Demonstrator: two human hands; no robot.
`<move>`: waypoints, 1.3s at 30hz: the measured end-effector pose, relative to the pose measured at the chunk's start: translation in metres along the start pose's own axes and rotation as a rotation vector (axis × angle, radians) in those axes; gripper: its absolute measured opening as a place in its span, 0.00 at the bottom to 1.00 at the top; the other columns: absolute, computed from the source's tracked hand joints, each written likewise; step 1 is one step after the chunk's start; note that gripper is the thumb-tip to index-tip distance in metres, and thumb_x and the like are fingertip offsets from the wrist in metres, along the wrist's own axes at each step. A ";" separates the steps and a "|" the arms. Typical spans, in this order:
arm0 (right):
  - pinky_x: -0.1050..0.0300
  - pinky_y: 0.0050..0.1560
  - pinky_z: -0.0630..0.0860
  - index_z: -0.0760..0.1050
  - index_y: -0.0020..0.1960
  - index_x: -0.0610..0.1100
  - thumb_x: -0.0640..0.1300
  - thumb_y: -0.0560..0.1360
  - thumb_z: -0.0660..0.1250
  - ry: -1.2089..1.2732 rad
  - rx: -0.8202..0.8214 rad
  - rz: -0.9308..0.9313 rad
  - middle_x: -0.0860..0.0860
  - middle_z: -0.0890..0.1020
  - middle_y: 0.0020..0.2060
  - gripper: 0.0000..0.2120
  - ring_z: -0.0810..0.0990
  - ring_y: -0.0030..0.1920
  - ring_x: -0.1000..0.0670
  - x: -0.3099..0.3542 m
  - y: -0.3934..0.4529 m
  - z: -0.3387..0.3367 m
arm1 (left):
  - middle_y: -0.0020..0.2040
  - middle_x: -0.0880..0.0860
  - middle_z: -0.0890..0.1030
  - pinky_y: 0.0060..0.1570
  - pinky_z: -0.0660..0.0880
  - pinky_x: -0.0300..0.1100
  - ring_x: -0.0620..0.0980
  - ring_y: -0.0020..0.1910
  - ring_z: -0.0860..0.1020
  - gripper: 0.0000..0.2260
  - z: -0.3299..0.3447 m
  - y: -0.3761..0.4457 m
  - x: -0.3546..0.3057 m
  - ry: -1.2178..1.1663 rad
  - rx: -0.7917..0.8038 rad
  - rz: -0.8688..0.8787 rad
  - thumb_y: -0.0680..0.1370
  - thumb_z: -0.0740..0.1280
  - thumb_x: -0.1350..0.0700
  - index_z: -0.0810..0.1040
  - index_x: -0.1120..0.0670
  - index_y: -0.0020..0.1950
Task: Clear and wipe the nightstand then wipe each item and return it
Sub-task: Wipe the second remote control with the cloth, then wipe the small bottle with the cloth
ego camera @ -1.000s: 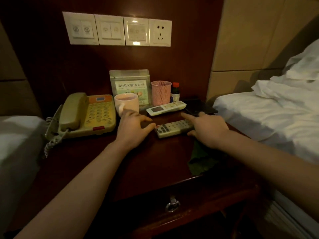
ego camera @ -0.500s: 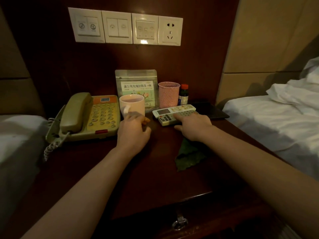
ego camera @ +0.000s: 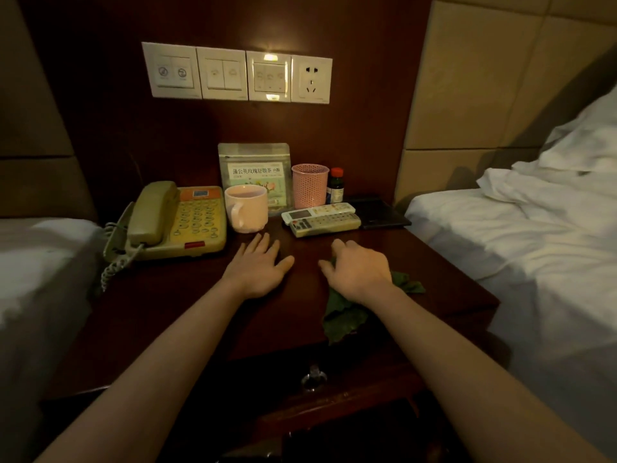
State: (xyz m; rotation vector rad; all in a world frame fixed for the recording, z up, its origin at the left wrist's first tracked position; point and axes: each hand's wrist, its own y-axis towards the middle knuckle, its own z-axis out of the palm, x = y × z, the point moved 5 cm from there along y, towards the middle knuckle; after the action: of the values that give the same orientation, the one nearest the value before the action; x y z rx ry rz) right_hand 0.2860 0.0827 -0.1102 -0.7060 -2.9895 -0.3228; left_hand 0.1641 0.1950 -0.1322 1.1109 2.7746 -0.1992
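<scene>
With every item standing along the back of the counter [ego camera: 187,315], the return step appears complete or nearly so. From left to right the row holds the telephone [ego camera: 173,222], the pink mug [ego camera: 247,208], the tea pouch [ego camera: 254,172] behind it, the pink mesh cup [ego camera: 310,185], the small bottle [ego camera: 336,185], two remote controls [ego camera: 322,218] lying side by side and touching, and a dark flat item [ego camera: 377,213] at the right end.

The left hand [ego camera: 258,269] lies flat on the bare wood just in front of the mug, fingers straight, holding nothing. The right hand [ego camera: 359,269] rests on the green cloth [ego camera: 344,315], fingers bent over it; whether they actually grip the cloth cannot be determined.

Judged from this layout, the next move calls for gathering the cloth in the right hand and lifting it off the counter, or for a final pass over the front area. Keep the sweep short of the remotes to avoid displacing them.
</scene>
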 end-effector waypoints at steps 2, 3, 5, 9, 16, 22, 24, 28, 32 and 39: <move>0.52 0.43 0.70 0.65 0.63 0.47 0.60 0.79 0.53 0.005 0.037 -0.043 0.47 0.73 0.55 0.21 0.75 0.53 0.44 0.002 -0.018 -0.002 | 0.79 0.54 0.43 0.73 0.39 0.48 0.49 0.77 0.41 0.28 0.003 -0.013 -0.005 -0.001 0.021 -0.011 0.82 0.44 0.40 0.46 0.54 0.78; 0.52 0.44 0.70 0.65 0.64 0.47 0.60 0.78 0.54 0.008 0.045 -0.061 0.47 0.72 0.56 0.22 0.75 0.54 0.44 0.003 -0.027 -0.004 | 0.79 0.54 0.44 0.73 0.39 0.47 0.49 0.77 0.42 0.28 0.004 -0.019 -0.007 -0.004 0.024 -0.015 0.82 0.43 0.41 0.46 0.54 0.78; 0.53 0.44 0.70 0.65 0.64 0.47 0.60 0.78 0.55 0.004 0.036 -0.098 0.48 0.72 0.55 0.22 0.74 0.52 0.45 0.005 -0.045 -0.008 | 0.79 0.55 0.45 0.73 0.38 0.47 0.49 0.77 0.42 0.28 0.004 -0.033 -0.013 -0.014 0.021 -0.023 0.82 0.44 0.41 0.46 0.54 0.78; 0.56 0.38 0.66 0.67 0.59 0.47 0.56 0.79 0.56 -0.014 -0.113 -0.164 0.49 0.72 0.48 0.15 0.73 0.43 0.47 0.010 -0.088 -0.021 | 0.79 0.55 0.47 0.73 0.38 0.48 0.50 0.77 0.44 0.27 0.005 -0.068 -0.024 -0.108 0.008 -0.045 0.83 0.45 0.42 0.50 0.54 0.78; 0.61 0.33 0.69 0.68 0.46 0.49 0.53 0.79 0.59 0.316 -0.004 -0.102 0.56 0.72 0.38 0.08 0.74 0.36 0.56 -0.032 -0.219 0.037 | 0.63 0.48 0.75 0.61 0.67 0.33 0.39 0.61 0.72 0.12 0.011 -0.166 -0.053 -0.731 -0.622 0.165 0.81 0.61 0.57 0.76 0.51 0.63; 0.68 0.29 0.70 0.75 0.43 0.44 0.50 0.79 0.60 0.876 0.255 0.380 0.50 0.78 0.33 0.12 0.76 0.28 0.60 -0.115 -0.310 0.121 | 0.49 0.43 0.79 0.55 0.73 0.35 0.39 0.53 0.77 0.14 0.110 -0.208 -0.103 -1.061 -0.539 0.341 0.78 0.61 0.65 0.78 0.45 0.50; 0.70 0.30 0.69 0.76 0.43 0.45 0.50 0.79 0.60 0.928 0.270 0.446 0.52 0.78 0.33 0.12 0.76 0.29 0.62 -0.134 -0.334 0.140 | 0.48 0.45 0.80 0.49 0.73 0.31 0.38 0.48 0.79 0.14 0.152 -0.208 -0.122 -1.098 -0.387 0.358 0.78 0.61 0.67 0.78 0.49 0.50; 0.65 0.36 0.72 0.77 0.45 0.46 0.50 0.79 0.59 1.118 0.239 0.750 0.51 0.81 0.39 0.12 0.79 0.39 0.55 -0.165 -0.376 0.172 | 0.49 0.47 0.79 0.52 0.77 0.43 0.47 0.50 0.80 0.12 0.255 -0.190 -0.146 -1.122 0.020 0.194 0.78 0.62 0.66 0.78 0.49 0.51; 0.54 0.46 0.75 0.77 0.51 0.39 0.53 0.79 0.60 1.345 0.193 1.199 0.42 0.81 0.44 0.17 0.80 0.44 0.45 -0.192 -0.432 0.211 | 0.64 0.55 0.73 0.62 0.71 0.45 0.54 0.63 0.73 0.23 0.373 -0.184 -0.162 -0.630 0.471 0.034 0.75 0.69 0.59 0.68 0.57 0.70; 0.48 0.42 0.74 0.74 0.60 0.35 0.52 0.79 0.60 1.607 0.040 1.547 0.36 0.80 0.48 0.21 0.79 0.44 0.38 -0.199 -0.484 0.274 | 0.70 0.59 0.67 0.67 0.65 0.45 0.57 0.70 0.66 0.35 0.471 -0.162 -0.166 -0.513 0.427 -0.168 0.71 0.74 0.59 0.61 0.57 0.73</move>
State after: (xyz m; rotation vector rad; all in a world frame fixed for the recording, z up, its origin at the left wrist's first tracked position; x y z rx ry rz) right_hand 0.2463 -0.3688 -0.4894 -1.4114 -0.5950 -0.3594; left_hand 0.2111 -0.1159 -0.5527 0.7491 2.4023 -0.9824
